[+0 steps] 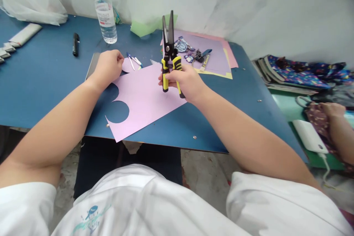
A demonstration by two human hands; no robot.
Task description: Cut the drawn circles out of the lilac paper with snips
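Your white T-shirt [143, 199] fills the foreground. Beyond it, the blue table [49, 81] bears the notched pink sheet [143, 96], laid flat, likely for support. Your left hand [107, 66] curls by the sheet's far left corner; whether it pinches anything can't be told. Over the sheet's right side, your right hand [190, 83] grips yellow-and-black shears [167, 48], tips raised, perhaps sparing the paper. Behind the sheet, the bottle label [103, 14] is illegible.

The bottle [104, 18] (cap unseen) is cut off above; another person's forearm [343, 132], at the right edge.
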